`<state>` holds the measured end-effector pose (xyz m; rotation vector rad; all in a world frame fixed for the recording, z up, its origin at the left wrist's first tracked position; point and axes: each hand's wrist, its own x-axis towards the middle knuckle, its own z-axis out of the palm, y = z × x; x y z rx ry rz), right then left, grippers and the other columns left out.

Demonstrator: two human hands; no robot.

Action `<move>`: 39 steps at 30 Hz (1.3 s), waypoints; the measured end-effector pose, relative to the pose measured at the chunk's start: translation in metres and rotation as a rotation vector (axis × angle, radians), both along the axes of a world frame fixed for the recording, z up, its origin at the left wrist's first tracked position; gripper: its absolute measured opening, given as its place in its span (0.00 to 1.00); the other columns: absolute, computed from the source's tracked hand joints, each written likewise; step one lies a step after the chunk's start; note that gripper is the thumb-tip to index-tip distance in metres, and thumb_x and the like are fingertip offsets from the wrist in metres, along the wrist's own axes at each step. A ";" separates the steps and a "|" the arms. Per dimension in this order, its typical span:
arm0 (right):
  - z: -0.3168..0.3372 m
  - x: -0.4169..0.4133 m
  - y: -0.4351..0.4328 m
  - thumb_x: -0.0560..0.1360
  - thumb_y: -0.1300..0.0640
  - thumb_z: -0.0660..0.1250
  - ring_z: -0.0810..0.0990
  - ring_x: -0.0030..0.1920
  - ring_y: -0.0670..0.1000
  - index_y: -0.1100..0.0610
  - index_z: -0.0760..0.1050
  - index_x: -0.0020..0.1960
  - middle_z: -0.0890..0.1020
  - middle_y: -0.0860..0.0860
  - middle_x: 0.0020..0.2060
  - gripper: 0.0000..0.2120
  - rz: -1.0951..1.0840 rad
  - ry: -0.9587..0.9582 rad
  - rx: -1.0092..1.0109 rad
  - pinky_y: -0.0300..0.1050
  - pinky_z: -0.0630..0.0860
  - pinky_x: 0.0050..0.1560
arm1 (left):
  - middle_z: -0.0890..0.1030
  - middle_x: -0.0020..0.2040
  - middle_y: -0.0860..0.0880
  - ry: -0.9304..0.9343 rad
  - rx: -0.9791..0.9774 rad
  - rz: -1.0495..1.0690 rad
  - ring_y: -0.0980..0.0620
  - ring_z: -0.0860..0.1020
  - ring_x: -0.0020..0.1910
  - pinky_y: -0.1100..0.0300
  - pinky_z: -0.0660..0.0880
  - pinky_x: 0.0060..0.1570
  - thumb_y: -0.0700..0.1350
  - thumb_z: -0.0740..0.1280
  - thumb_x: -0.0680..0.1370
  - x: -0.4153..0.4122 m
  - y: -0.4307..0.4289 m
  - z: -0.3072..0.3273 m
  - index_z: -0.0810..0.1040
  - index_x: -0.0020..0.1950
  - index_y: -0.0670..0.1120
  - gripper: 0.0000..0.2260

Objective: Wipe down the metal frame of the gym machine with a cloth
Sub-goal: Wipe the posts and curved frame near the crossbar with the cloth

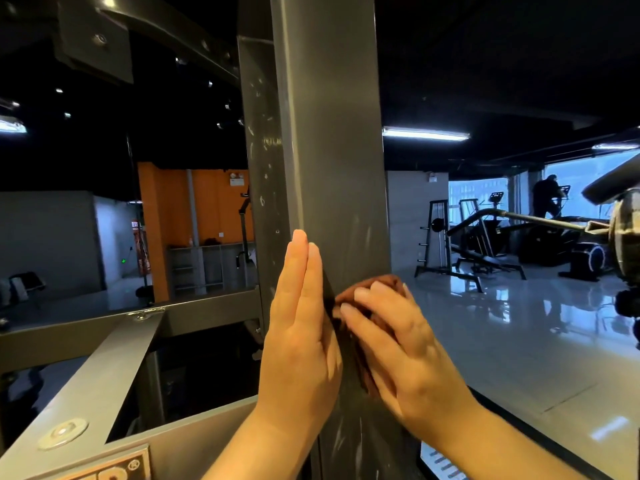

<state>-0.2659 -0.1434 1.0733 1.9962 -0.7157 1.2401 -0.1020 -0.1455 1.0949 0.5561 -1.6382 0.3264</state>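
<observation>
Pressing the brown cloth (pixel 381 283) to the frame upright (pixel 332 133), your right hand (pixel 398 337) curls over it — left hand (pixel 301 323) flat, fingers straight, on the edge. Higher up, smudges (pixel 262 200) suggest most remains.

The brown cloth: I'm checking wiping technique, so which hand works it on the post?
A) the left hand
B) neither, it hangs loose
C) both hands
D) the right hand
D: the right hand presses the brown cloth to the upright post; the left hand lies flat on bare metal.
</observation>
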 end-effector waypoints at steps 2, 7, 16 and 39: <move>0.037 0.007 0.001 0.85 0.55 0.59 0.62 0.79 0.56 0.62 0.69 0.76 0.67 0.57 0.75 0.22 0.035 -0.119 0.007 0.58 0.65 0.77 | 0.50 0.86 0.52 0.001 0.012 -0.016 0.49 0.52 0.84 0.49 0.56 0.81 0.43 0.59 0.85 -0.001 0.002 -0.001 0.51 0.84 0.43 0.30; 0.086 0.028 -0.005 0.84 0.57 0.58 0.62 0.78 0.56 0.62 0.70 0.76 0.67 0.57 0.75 0.21 0.048 -0.348 0.015 0.49 0.62 0.79 | 0.50 0.86 0.50 -0.016 0.025 -0.003 0.49 0.51 0.85 0.50 0.54 0.81 0.42 0.59 0.83 0.001 0.002 -0.002 0.50 0.84 0.44 0.31; 0.044 -0.004 -0.001 0.84 0.58 0.63 0.65 0.78 0.57 0.62 0.71 0.74 0.69 0.58 0.74 0.20 0.050 0.017 -0.001 0.64 0.65 0.76 | 0.50 0.86 0.48 -0.016 0.009 -0.019 0.47 0.52 0.85 0.51 0.56 0.81 0.39 0.60 0.84 0.001 0.000 -0.004 0.53 0.84 0.40 0.29; 0.053 0.021 0.000 0.86 0.53 0.54 0.53 0.82 0.54 0.58 0.63 0.80 0.61 0.54 0.80 0.23 -0.092 -0.220 0.030 0.52 0.57 0.81 | 0.52 0.86 0.47 -0.019 -0.005 0.007 0.47 0.52 0.84 0.54 0.54 0.81 0.38 0.57 0.83 0.001 0.001 -0.003 0.53 0.83 0.39 0.29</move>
